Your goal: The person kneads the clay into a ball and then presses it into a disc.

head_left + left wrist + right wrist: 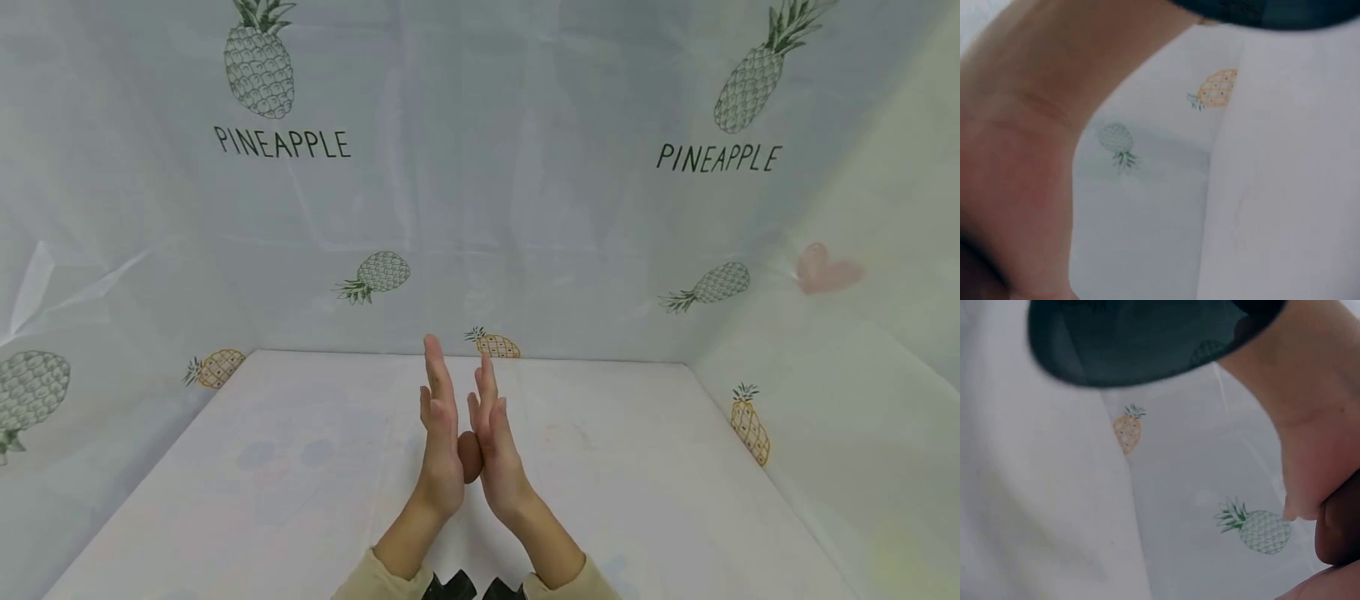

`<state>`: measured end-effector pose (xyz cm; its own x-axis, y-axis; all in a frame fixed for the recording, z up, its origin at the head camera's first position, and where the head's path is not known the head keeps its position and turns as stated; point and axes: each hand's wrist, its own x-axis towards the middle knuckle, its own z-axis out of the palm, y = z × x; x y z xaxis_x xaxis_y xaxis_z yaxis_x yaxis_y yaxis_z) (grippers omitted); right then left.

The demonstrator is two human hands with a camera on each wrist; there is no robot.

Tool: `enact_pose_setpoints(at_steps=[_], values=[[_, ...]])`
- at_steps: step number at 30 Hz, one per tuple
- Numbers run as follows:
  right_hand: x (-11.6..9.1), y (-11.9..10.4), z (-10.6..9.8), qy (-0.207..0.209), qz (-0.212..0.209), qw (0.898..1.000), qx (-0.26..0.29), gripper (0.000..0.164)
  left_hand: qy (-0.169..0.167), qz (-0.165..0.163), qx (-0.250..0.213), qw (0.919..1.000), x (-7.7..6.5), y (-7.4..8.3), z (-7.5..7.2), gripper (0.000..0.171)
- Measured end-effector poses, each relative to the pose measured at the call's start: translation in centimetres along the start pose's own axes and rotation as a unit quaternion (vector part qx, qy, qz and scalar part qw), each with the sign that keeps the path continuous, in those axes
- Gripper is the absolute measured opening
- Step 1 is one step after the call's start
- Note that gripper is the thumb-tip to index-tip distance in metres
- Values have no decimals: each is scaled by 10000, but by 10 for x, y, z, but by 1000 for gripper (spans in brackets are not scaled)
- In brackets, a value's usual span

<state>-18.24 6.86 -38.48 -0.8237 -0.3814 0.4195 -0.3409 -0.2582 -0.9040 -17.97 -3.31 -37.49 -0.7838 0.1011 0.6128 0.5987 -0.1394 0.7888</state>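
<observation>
A: Object first?
B: Brown egg-shaped lump (470,457), sandwiched between both palms, near side of the scene, about mid-width.
A: Left hand (442,446)?
B: Upright on the left, palm facing right, touching the lump. Fingers mostly straight, pointing up and far.
A: Right hand (501,454)?
B: Mirror of that: upright on the right, palm facing left, against the lump's right side. Fingers extended too, slightly spread.
A: So grip state, both?
B: Both extended flat, not curled. Lump pinned palm to palm; fingertips of the two hands stand apart.
A: Lump in the wrist views?
B: Right wrist view, yes: dark brown, at the right edge, cut off by the frame. Left wrist view just has a dark patch in the corner, can't tell what.
A: Under the hands?
B: White desk (637,500), faint coloured blotches on it.
A: Clothing, gear?
B: Beige sleeves (386,581), black wrist devices (453,586) at the near edge.
A: Background?
B: Pale sheet (480,183) on the far, left and right sides. Green pineapple prints, "PINEAPPLE" lettering (281,142) far left and far right, yellow pineapple print (498,346) just beyond the fingertips, red heart print (827,269) on the right.
</observation>
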Motion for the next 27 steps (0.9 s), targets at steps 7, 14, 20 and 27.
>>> enact_pose_setpoints(at_steps=[7, 14, 20, 27], values=[[-1, -8, -1, -9, -72, 9998, -195, 60, 193, -134, 392, 9990, 2, -9, -6, 72], [-1, -19, -11, 116, -410, 9987, -286, 64, 121, -632, 408, 9971, -1, -19, 0, 70], [0, -24, -22, 289, -386, 9986, -201, 67, -13, -751, 293, 9967, -8, -22, 14, 64], [1, -22, -31, 485, -36, 9988, 7, 64, -269, -496, 320, 9979, -19, -7, 30, 62]])
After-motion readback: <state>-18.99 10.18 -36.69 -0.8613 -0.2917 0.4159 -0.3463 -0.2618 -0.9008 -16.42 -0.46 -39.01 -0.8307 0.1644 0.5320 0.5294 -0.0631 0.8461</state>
